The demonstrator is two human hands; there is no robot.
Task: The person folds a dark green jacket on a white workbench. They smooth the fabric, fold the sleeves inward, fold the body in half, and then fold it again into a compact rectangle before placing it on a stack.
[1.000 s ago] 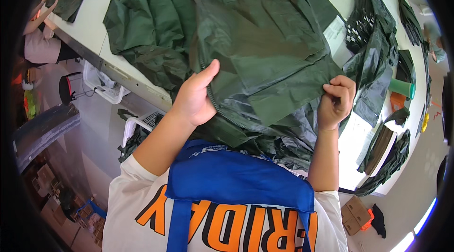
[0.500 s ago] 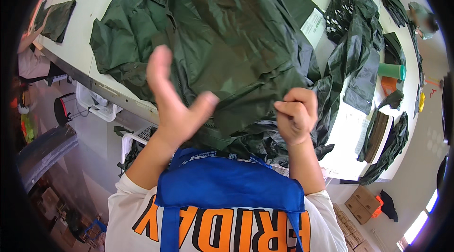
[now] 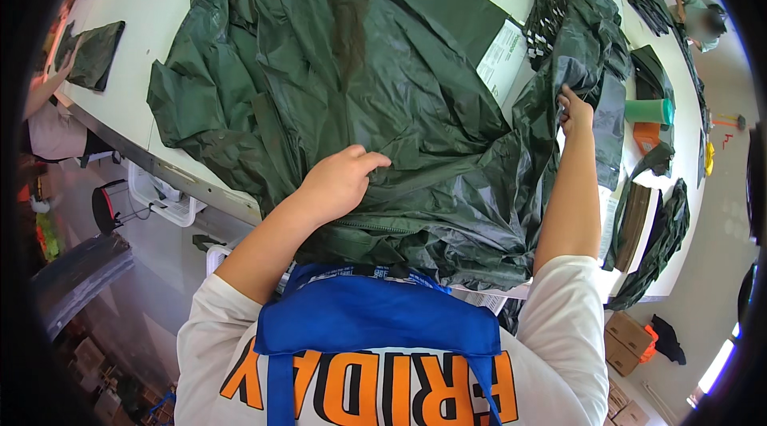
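A dark green rain jacket with a shiny, creased surface lies spread over the table in front of me. Its zip runs across the near part, close to my blue apron. On the middle of the jacket, my left hand is closed, with its fingers bent against the fabric. Farther right, my right hand has its fingers closed round dark green fabric at the jacket's right side. The material there lies against another heap of green garments, so where one ends and the other begins is hard to make out.
A flat dark green piece and a white printed sheet lie beyond the jacket. At the right are a green roll and several folded garments. White baskets stand below the table's left edge. Other people are at the far sides.
My right hand has moved right and away from me, onto the fabric at the side. My left hand has come down from a spread, blurred pose onto the jacket, whose near part now lies more spread out.
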